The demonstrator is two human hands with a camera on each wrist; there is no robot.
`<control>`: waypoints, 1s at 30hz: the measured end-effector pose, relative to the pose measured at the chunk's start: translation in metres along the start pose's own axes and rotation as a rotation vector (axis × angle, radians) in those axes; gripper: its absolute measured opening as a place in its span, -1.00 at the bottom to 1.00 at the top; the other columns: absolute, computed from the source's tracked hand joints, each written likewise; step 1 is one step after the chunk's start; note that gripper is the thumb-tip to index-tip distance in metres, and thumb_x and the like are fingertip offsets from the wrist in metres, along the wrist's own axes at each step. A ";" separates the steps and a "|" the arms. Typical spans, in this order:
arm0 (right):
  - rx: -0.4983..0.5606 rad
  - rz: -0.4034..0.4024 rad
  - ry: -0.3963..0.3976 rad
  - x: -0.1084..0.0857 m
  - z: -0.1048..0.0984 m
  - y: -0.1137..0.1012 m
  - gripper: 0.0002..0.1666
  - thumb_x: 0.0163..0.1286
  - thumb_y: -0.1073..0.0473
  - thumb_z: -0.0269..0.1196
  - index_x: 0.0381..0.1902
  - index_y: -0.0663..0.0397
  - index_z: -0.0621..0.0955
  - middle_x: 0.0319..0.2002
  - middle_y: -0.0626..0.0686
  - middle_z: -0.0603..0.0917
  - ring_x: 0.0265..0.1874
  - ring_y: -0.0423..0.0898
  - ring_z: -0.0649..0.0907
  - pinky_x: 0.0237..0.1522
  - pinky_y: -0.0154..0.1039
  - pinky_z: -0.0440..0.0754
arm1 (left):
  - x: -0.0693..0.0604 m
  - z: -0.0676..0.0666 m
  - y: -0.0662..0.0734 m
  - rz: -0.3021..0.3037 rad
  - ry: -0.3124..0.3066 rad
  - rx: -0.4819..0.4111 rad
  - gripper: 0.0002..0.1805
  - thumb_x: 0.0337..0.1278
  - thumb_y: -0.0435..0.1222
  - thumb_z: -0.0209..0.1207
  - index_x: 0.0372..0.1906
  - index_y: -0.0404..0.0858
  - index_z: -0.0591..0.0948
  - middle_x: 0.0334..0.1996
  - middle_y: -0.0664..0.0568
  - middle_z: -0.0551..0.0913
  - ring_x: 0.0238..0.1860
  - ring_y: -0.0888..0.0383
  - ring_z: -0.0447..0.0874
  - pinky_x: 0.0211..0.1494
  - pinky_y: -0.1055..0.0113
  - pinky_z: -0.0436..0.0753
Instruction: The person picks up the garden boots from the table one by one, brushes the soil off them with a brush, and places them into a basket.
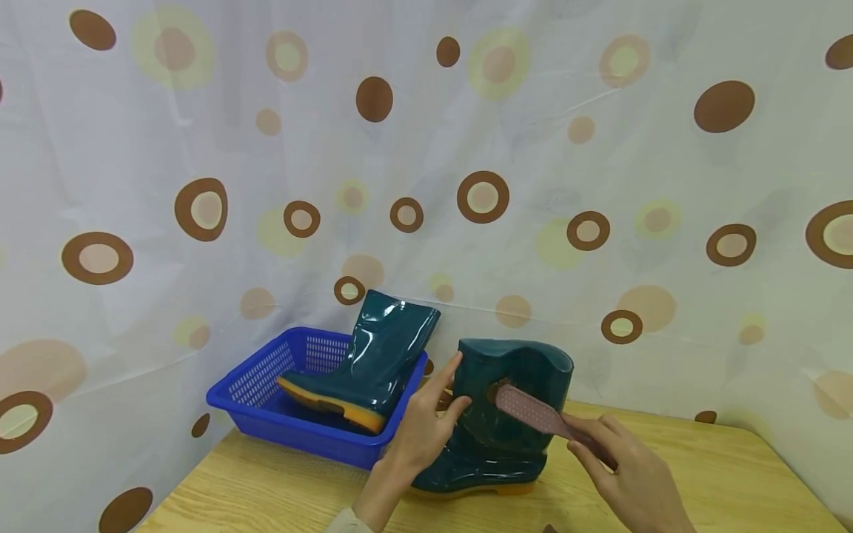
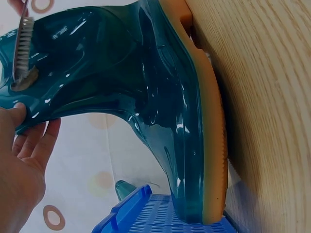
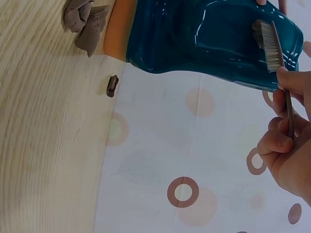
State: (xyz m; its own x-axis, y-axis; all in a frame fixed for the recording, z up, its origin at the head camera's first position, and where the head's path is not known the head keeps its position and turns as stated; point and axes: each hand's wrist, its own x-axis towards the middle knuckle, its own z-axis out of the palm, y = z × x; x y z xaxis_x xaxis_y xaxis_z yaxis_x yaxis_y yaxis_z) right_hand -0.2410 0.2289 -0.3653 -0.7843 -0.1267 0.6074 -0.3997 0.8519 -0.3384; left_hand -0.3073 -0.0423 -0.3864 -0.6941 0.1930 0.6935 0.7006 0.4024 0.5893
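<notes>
A dark green rubber boot point(image 1: 503, 437) with an orange sole stands upright on the table. My left hand point(image 1: 425, 426) grips its shaft near the top, thumb on one side and fingers on the other. In my right hand point(image 1: 629, 466) is the handle of a pinkish-brown scrub brush point(image 1: 533, 409), held at a slant. Its pale bristles point(image 3: 268, 46) touch a brown, mud-like lump point(image 2: 25, 80) stuck on the shaft. The back of the brush partly hides that lump in the head view.
On the left, a blue plastic basket point(image 1: 300, 442) holds a second green boot point(image 1: 386, 348), tilted. Brown lumps point(image 3: 90, 36) and a small brown piece point(image 3: 112, 86) lie on the wooden table point(image 1: 666, 451) by the heel. A dotted curtain point(image 1: 426, 133) hangs behind.
</notes>
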 end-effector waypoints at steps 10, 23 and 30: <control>0.077 -0.174 0.212 -0.001 0.000 0.001 -0.61 0.23 0.25 0.42 0.02 -0.14 0.71 -0.46 -0.24 0.42 -0.60 -0.43 0.30 -0.60 -0.50 0.24 | 0.001 -0.001 0.000 -0.016 0.002 -0.018 -0.29 0.37 -0.28 0.17 0.52 0.17 0.22 -0.14 0.02 0.65 -0.26 0.26 0.71 -0.12 0.51 0.68; 0.005 -0.082 0.115 0.002 -0.001 -0.006 -0.68 0.29 0.11 0.39 0.02 -0.15 0.72 -0.50 -0.22 0.39 -0.60 -0.41 0.27 -0.60 -0.42 0.22 | 0.001 0.000 0.000 -0.021 0.005 -0.044 -0.30 0.38 -0.26 0.16 0.53 0.15 0.21 -0.15 0.02 0.65 -0.27 0.27 0.70 -0.11 0.51 0.68; 0.018 -0.036 0.062 0.001 0.000 -0.005 -0.70 0.32 0.09 0.37 0.01 -0.16 0.72 -0.48 -0.21 0.42 -0.60 -0.40 0.29 -0.59 -0.41 0.24 | 0.001 0.000 0.000 -0.036 0.006 -0.025 -0.30 0.39 -0.26 0.15 0.52 0.18 0.20 -0.16 0.04 0.64 -0.28 0.29 0.67 -0.11 0.52 0.68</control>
State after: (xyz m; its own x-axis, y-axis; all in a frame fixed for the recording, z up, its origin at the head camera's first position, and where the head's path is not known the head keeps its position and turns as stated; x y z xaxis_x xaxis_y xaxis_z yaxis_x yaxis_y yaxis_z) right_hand -0.2399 0.2244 -0.3633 -0.7386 -0.1249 0.6625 -0.4358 0.8382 -0.3278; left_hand -0.3080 -0.0425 -0.3858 -0.7178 0.1737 0.6743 0.6794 0.3867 0.6236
